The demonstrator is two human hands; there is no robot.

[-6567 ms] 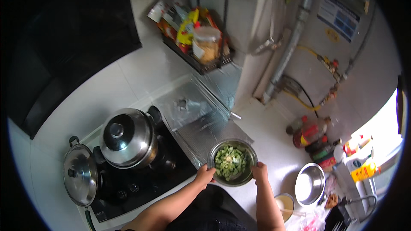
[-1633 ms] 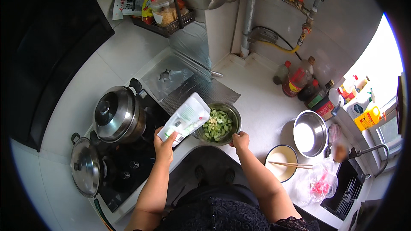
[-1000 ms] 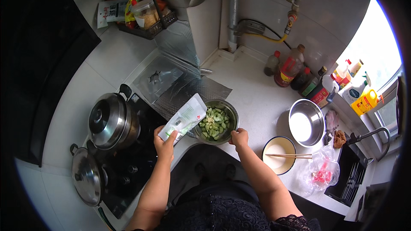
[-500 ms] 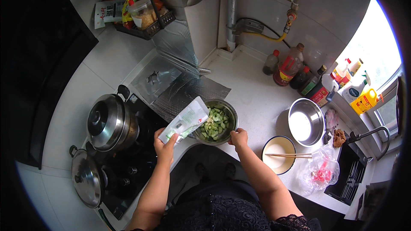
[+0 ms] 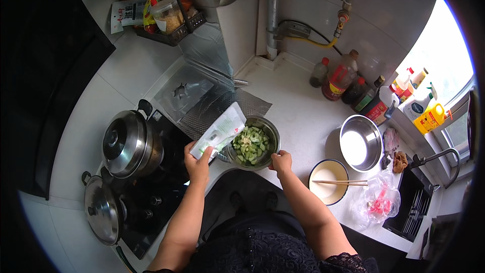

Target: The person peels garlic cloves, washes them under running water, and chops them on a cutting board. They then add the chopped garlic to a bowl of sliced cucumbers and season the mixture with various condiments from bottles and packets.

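My left hand point(image 5: 199, 164) is closed round a white pouch with green print point(image 5: 223, 127), its upper end leaning over the left rim of a metal bowl point(image 5: 276, 139). In the bowl lie chopped green cucumber pieces point(image 5: 255, 147), with a small pale heap of minced bits point(image 5: 247, 141) on them. My right hand point(image 5: 282, 163) pinches the bowl's right rim, thumb and fingers together. The bowl sits near the counter's front edge.
Left, a lidded steamer pot point(image 5: 124, 144) and a lidded pan point(image 5: 102, 210) stand on the black stove point(image 5: 144, 230). Right are an empty steel basin point(image 5: 360, 144), an enamel bowl point(image 5: 328, 192) with chopsticks point(image 5: 341, 182), and a plastic bag point(image 5: 379, 202). Sauce bottles point(image 5: 341, 77) line the back.
The pouch has lifted slightly and tipped back more upright, off the cucumber, so more of the bowl's contents shows. My right hand keeps its hold on the rim.
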